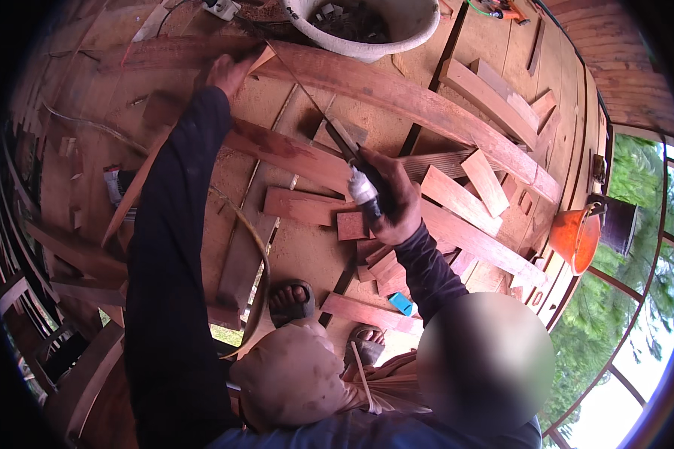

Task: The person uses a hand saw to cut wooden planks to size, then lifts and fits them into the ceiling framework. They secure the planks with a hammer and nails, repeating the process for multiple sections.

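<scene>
A plank floor (318, 262) lies under everything, crossed by a long reddish-brown board (382, 93). Beyond the board stands a white basin (367, 51). A thin-bladed tool (341, 138) slants over the board, its handle clamped in the right hand (397, 194); the left hand (228, 75) is near its tip, beside a tan wedge-shaped piece (262, 58), its grip impossible to tell

Plank floor (318, 260): basin (352, 49), chunks (352, 22) inside, behind one long board (427, 112); offcuts (460, 200) before and behind the board's right half; bucket (573, 233) by right edge; sandals (305, 308), near side.
</scene>
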The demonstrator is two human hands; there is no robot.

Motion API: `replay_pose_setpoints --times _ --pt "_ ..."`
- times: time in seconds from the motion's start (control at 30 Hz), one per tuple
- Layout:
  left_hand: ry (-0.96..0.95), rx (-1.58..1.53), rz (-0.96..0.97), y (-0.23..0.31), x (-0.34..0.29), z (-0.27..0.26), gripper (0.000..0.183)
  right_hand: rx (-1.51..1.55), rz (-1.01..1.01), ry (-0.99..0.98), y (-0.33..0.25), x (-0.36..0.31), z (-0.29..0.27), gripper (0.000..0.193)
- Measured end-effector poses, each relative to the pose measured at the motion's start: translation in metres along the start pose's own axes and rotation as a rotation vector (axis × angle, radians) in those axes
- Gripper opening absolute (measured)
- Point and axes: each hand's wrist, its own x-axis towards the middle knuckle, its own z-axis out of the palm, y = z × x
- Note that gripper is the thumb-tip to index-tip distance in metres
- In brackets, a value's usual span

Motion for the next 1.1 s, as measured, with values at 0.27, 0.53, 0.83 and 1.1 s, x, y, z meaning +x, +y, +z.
replay_pose_setpoints --times 0.27,0.53,0.83,1.1 --pt "-0.127 0.062 -0.049 0.011 0.009 -0.01 0.062 0.027 0.06 -0.05 -0.005 0.02 -0.001 0.041" --pt "-0.039 -0.014 -0.01 0.009 0.003 -0.011 0.06 0.093 0.021 -0.061 0.002 -0.039 -0.022 0.046" --pt "-0.068 -0.103 -0.057 0.005 0.003 -0.016 0.039 -0.005 0.046 -0.038 -0.004 0.021 0.001 0.042" --pt "0.109 -0.062 0.0 0.007 0.008 -0.002 0.06 0.002 0.014 -0.066 0.01 0.038 -0.003 0.049"
